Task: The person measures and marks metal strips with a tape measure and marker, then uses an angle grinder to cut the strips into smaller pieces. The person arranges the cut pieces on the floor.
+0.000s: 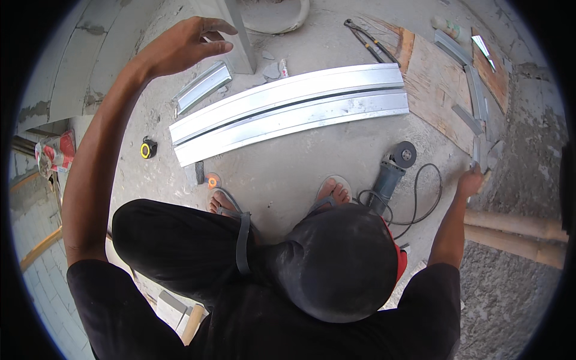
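Observation:
Raised at the upper left, my left hand [201,41] is empty, its fingers apart and lightly bent beside an upright pale post [233,36]. At the right, my right hand [470,182] is closed near the lower end of narrow metal strips; what it grips is too small to make out, though a pale yellowish bit shows beside it. Two long silvery metal channels [288,114] lie side by side on the floor ahead of my feet. An angle grinder [389,179] with a dark disc rests by my right foot, its black cord [440,186] looped beside it.
A yellow-black tape measure [147,147] and a short metal channel [204,87] lie at the left. An orange-centred disc [212,180] sits by my left foot. Long-handled cutters [367,41] and a plywood sheet [437,84] are farther off; bamboo poles [516,225] lie at the right.

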`<state>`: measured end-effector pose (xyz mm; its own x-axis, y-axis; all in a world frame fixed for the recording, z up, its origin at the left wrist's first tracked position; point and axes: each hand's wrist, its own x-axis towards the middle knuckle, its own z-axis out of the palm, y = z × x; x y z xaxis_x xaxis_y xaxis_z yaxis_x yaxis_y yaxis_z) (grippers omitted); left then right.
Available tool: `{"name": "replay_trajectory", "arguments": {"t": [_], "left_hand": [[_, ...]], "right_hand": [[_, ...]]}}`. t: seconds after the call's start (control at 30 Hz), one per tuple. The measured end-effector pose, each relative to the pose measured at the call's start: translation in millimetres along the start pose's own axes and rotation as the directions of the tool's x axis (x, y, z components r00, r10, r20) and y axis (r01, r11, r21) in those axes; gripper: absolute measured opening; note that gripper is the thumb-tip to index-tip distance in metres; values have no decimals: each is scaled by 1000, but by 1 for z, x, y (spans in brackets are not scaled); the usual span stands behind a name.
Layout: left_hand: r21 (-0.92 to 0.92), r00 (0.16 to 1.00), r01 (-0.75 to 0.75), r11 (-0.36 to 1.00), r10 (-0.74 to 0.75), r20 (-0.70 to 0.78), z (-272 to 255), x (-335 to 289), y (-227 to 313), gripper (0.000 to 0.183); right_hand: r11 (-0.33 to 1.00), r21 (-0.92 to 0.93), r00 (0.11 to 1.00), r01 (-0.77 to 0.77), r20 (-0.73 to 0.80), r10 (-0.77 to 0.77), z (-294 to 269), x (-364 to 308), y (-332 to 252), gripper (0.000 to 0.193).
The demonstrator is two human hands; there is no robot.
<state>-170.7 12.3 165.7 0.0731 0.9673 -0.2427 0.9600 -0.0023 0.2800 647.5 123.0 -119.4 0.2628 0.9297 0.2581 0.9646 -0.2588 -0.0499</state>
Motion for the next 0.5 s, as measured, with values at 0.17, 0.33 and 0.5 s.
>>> {"name": "replay_trajectory", "arguments": {"t": [0.17,0.33,0.5], "left_hand": [[-109,858,504,857,-482,177,36,-143,-79,53],[-452,546,806,381,-773,322,135,-292,-83,53],[-778,335,596,-201,-817,469,223,-337,52,53]], "right_hand": [[981,-196,946,9,320,55,53,-11,13,68],[981,-191,998,32,56,-22,6,-22,20,86],[912,404,987,-79,-95,128,-90,-39,-71,66]]}}
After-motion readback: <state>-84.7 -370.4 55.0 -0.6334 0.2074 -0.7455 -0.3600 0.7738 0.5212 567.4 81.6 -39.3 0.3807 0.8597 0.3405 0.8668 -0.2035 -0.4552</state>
